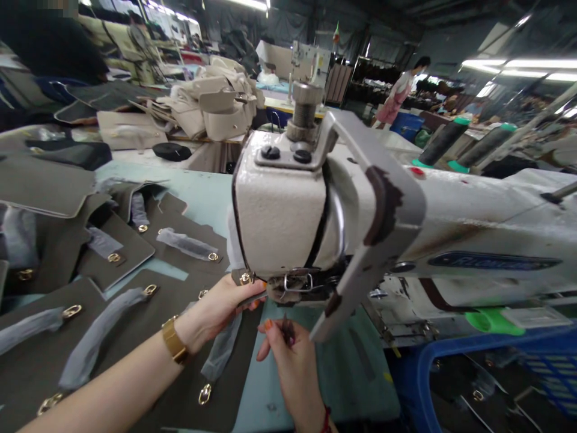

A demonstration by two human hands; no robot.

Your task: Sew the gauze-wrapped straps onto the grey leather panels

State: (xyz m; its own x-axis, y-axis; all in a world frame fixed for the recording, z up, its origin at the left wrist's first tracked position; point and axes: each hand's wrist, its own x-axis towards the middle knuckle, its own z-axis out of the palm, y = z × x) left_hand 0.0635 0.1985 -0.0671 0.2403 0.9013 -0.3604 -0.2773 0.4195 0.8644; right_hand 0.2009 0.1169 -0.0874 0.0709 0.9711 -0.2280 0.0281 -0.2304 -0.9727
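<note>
Several dark panels (139, 331) are lying across the tabletop (180, 180), apparently for easy reach, the left hand (225, 304) is pinching a buckled tab (244, 278) beside the sewing machine's head (279, 216), seemingly steadying it, and the right hand (293, 364) is gripping a small dark object (287, 329), its identity unclear.

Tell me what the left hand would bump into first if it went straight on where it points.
Likely the lower end of the sewing machine head, just beyond the left hand, though depth is hard to judge.

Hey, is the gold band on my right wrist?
No, the gold band wraps the wrist of your left hand.
</note>
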